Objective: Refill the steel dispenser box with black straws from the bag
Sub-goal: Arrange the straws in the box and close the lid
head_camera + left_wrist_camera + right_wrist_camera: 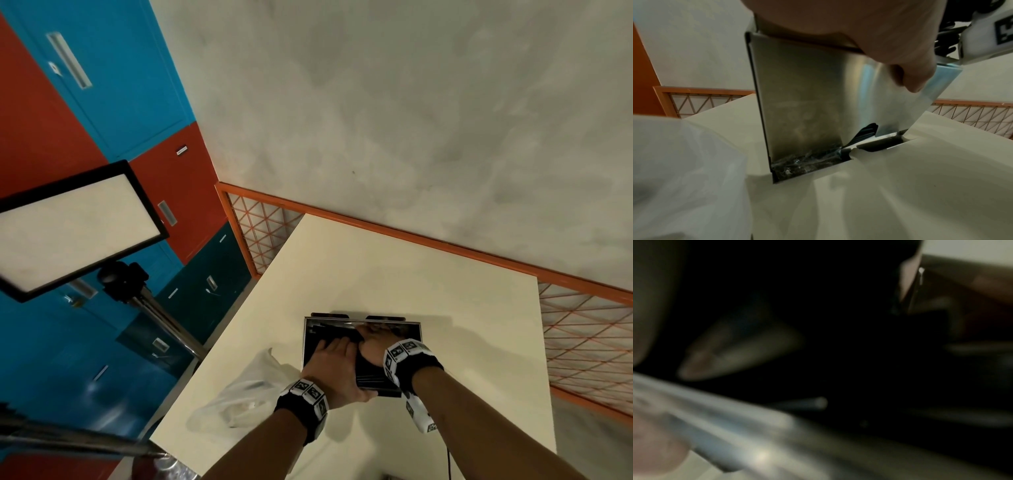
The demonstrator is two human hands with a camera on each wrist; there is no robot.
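Note:
The steel dispenser box [310, 337] stands open on the cream table [428, 291], with black straws [370, 377] lying inside. My left hand [337, 368] straddles the box's near wall: its fingers [330, 346] reach inside over the straws and its thumb [916, 78] hooks down the outside of the steel wall [807, 97]. My right hand [373, 342] is sunk into the box on the straws, its fingertips hidden. More straws [865, 133] show at the bottom slot. The right wrist view is dark and blurred. The clear plastic bag [246, 387] lies left of the box.
The table's left edge [219, 335] drops off just past the bag. An orange mesh fence [582, 342] runs behind and to the right of the table. A light panel on a stand [75, 229] is at the left, in front of blue and red lockers.

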